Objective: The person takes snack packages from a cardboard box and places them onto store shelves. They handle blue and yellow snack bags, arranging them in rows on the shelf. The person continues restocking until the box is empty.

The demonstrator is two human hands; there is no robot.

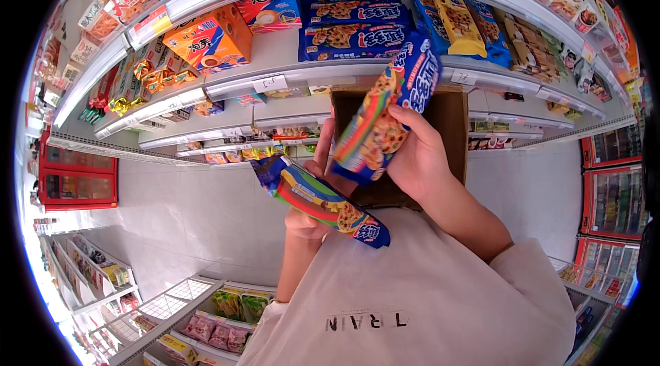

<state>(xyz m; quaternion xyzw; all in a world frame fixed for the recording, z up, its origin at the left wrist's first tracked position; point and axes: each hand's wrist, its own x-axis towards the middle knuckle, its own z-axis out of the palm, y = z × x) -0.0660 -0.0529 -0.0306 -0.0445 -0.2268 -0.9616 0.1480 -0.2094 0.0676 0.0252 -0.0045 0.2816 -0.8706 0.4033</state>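
My right hand grips a blue packet of chocolate chip cookies, tilted with its top end near the shelf edge. My left hand holds another blue cookie packet, lying aslant in front of my shirt, its fingers partly hidden behind it. Behind both packets an open cardboard box stands against my front. On the shelf before me lies a stack of blue cookie packets, close above the box.
Beside the stack stand orange puff boxes on the left and a yellow cookie packet on the right. The shelf's front edge carries price tags. More shelving stands behind me, and red-framed cabinets are at both sides.
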